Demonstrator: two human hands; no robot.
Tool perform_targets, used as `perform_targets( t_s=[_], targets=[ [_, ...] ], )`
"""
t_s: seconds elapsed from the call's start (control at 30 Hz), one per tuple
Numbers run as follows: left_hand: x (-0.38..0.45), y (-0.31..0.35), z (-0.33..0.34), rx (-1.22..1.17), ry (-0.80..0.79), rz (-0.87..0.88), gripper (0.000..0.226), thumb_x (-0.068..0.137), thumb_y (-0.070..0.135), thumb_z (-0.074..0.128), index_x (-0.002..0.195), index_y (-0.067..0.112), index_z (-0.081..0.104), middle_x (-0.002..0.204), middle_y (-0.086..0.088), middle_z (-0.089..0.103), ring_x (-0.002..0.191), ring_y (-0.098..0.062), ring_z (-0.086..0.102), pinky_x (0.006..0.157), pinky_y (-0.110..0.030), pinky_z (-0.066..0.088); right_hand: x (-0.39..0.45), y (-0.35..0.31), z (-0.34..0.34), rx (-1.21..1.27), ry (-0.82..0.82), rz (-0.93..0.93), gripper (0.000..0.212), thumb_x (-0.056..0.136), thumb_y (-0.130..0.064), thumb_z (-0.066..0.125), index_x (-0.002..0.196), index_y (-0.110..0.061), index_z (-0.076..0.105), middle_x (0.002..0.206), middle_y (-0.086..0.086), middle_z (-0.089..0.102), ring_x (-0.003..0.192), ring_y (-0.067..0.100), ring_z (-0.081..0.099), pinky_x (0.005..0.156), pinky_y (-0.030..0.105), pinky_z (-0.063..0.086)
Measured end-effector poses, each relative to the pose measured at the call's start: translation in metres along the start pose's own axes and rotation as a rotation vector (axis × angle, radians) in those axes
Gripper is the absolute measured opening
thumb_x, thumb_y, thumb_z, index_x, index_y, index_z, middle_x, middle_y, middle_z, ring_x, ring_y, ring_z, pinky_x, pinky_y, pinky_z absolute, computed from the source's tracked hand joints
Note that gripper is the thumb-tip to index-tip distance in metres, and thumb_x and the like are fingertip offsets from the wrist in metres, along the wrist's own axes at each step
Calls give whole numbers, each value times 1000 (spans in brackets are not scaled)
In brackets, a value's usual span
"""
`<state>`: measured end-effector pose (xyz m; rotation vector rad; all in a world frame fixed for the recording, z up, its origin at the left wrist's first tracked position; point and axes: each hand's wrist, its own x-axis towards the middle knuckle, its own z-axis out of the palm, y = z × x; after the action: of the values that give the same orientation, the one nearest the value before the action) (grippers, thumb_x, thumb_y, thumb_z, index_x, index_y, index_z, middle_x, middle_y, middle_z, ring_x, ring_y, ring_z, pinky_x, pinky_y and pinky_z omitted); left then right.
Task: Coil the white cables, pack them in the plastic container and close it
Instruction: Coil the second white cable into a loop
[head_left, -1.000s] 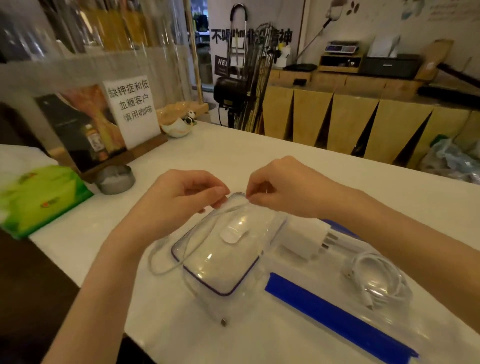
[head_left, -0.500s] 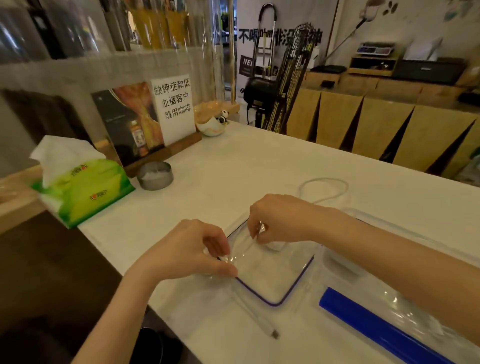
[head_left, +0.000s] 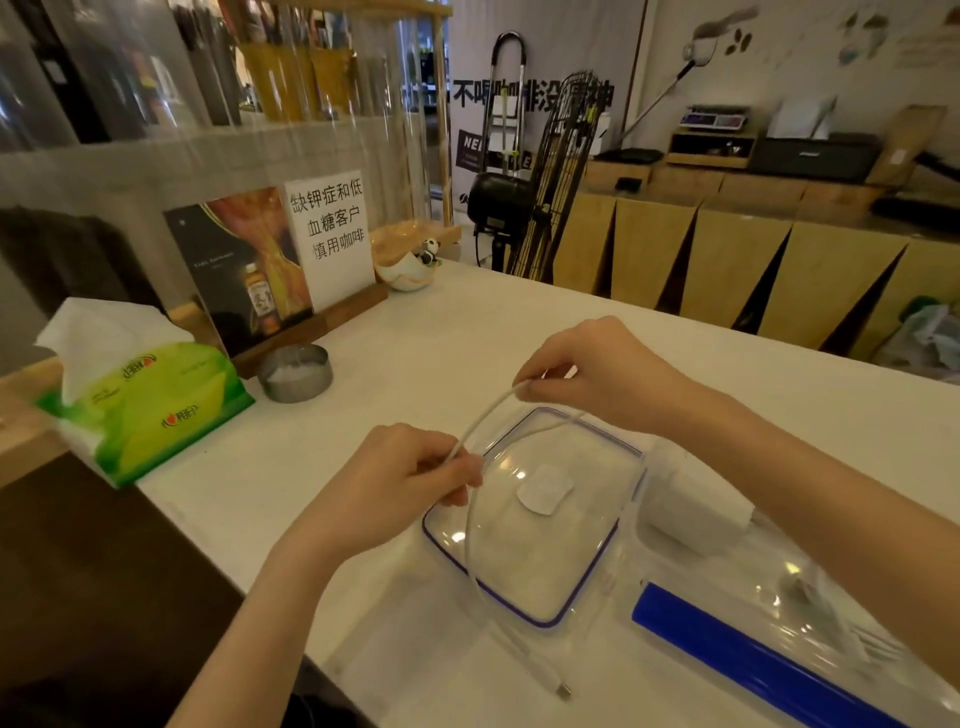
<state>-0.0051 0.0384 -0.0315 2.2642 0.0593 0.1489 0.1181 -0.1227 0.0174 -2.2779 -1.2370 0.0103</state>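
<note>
A thin white cable (head_left: 485, 415) arcs between my two hands above the clear plastic container (head_left: 582, 597) with the blue rim. My left hand (head_left: 400, 478) pinches the cable near the container's left edge. My right hand (head_left: 597, 374) pinches it higher up, beyond the container's far edge. From my left hand the cable drops in a loop over the container, and its plug end (head_left: 563, 691) lies on the table near the front edge. A white charger block (head_left: 691, 509) sits just right of the container.
A clear lid with a blue strip (head_left: 748, 660) lies at the right. A green tissue pack (head_left: 140, 400), a round metal tin (head_left: 296, 371) and a wooden sign stand (head_left: 291, 260) line the white table's left side. The table's front edge (head_left: 218, 561) runs near my left forearm.
My right hand has risen from the container, drawing the cable up into an arc. My left hand now pinches the cable beside the container's left edge.
</note>
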Motion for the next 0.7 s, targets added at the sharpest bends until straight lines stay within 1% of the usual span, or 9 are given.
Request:
perform_targets(
  t_s=[0.13, 0.2, 0.27, 0.33, 0.43, 0.57, 0.63, 0.7],
  targets=[
    [10, 22, -8, -272, 127, 55, 29, 89, 23, 49, 74, 9, 69, 50, 1, 66, 51, -8, 61, 58, -10, 48, -2, 1, -16, 157, 177, 68, 18, 82, -20, 63, 97, -15, 70, 76, -5, 67, 73, 9, 64, 69, 19, 53],
    [16, 32, -10, -392, 164, 85, 29, 89, 23, 48, 72, 10, 68, 46, 0, 63, 48, -8, 58, 57, -9, 48, -2, 3, -23, 248, 295, 90, 16, 81, -19, 63, 95, -16, 70, 75, -8, 67, 72, 8, 65, 67, 17, 55],
    [22, 42, -9, -514, 144, 125, 29, 87, 27, 47, 69, 18, 68, 44, 1, 60, 46, -8, 54, 57, -13, 49, -2, 6, -28, 351, 395, 104, 13, 81, -16, 64, 93, -16, 69, 76, -7, 67, 70, 8, 66, 65, 13, 55],
    [28, 52, -9, -657, 73, 196, 31, 88, 32, 47, 66, 25, 67, 44, 0, 58, 46, -9, 52, 54, -17, 47, -3, 9, -34, 440, 461, 117, 12, 81, -12, 63, 91, -16, 68, 77, -4, 68, 71, 7, 67, 63, 11, 53],
    [37, 71, -9, -778, 1, 299, 35, 87, 29, 38, 67, 27, 67, 44, 0, 58, 45, -11, 52, 52, -19, 45, -5, 12, -41, 495, 475, 139, 13, 82, -10, 62, 93, -14, 68, 80, -2, 68, 70, 5, 66, 62, 13, 54],
    [48, 97, -5, -819, -38, 379, 34, 90, 31, 40, 69, 24, 65, 43, 1, 56, 39, -10, 49, 45, -18, 43, -6, 13, -44, 521, 457, 145, 13, 83, -11, 60, 94, -13, 67, 80, 0, 68, 65, 3, 65, 60, 16, 56],
    [53, 108, -2, -915, -59, 358, 33, 84, 33, 39, 67, 23, 65, 40, 3, 52, 33, -9, 44, 41, -18, 40, -7, 15, -43, 564, 441, 165, 13, 84, -12, 59, 94, -12, 67, 79, 1, 69, 65, 4, 65, 60, 18, 56],
    [60, 115, 1, -1034, -80, 297, 32, 83, 35, 40, 69, 20, 65, 36, 4, 47, 30, -7, 38, 38, -17, 36, -7, 18, -41, 634, 468, 200, 12, 85, -15, 58, 92, -14, 68, 77, -1, 69, 65, 4, 65, 59, 18, 56]
  ],
)
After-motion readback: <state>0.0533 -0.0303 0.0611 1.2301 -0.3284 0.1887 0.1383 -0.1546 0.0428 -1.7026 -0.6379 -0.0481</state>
